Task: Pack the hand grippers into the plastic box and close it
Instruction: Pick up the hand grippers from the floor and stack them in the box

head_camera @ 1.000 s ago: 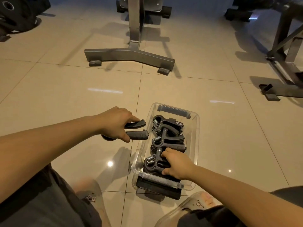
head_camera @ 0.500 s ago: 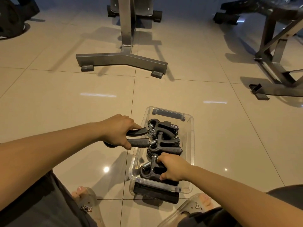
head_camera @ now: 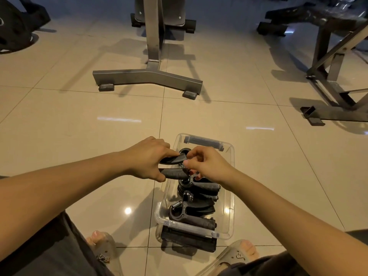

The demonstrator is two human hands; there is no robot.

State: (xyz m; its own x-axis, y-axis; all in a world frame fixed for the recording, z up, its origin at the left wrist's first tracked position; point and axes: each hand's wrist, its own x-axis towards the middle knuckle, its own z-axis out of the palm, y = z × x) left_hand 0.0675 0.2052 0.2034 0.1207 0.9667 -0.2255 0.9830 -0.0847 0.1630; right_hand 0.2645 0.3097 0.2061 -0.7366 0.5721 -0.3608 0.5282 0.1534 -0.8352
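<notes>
1. While it hangs level over the left rim of the box, the black two-handled hand gripper (head_camera: pixel 173 173) points its handles to the right, towards the box's middle, spread in a narrow V.
2. The left hand (head_camera: pixel 147 159) is wrapped round it, with the fingers curled over the upper handle and the thumb under the lower one. The handle ends stick out of the fist on its right side.
3. The right hand (head_camera: pixel 209 166) meets it from the other side. Its thumb and forefinger pinch the tip of the upper handle, and the remaining fingers are curled above the box's far half.
4. The clear rectangular plastic box (head_camera: pixel 232 198) stands open on the floor, its long side running away from the person.
5. Inside it, more black hand grippers with coil springs (head_camera: pixel 197 215) lie stacked from the near wall to about the middle. I cannot tell how many.
6. A dark grey bar-shaped latch (head_camera: pixel 203 141) sits on the far end of the box, and a flat black slab (head_camera: pixel 189 240) lies on the floor against the near end.
7. Two feet in translucent sandals (head_camera: pixel 103 251) flank the near end of the box on the glossy beige tiled floor (head_camera: pixel 79 126).
8. Well beyond the box stands a grey steel T-shaped stand base (head_camera: pixel 147 76), with a dark metal bench frame (head_camera: pixel 328 76) off to the right.
</notes>
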